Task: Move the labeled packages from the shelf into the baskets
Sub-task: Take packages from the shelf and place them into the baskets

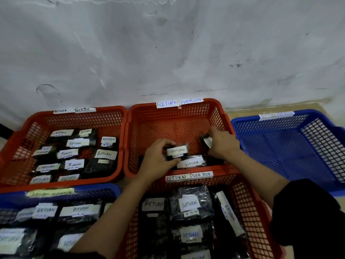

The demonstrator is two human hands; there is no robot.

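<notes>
Two dark wrapped packages (177, 151), white "RETURN" labels, one per hand (158, 157).

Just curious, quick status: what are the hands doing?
Left hand grips labeled package. Right hand grips another package. Both over middle red basket. Nothing blocking.

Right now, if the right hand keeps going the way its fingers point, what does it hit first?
Probably the far mesh wall of the middle red basket. The right hand, holding a package, points up-left toward it; depth is unclear.
</notes>
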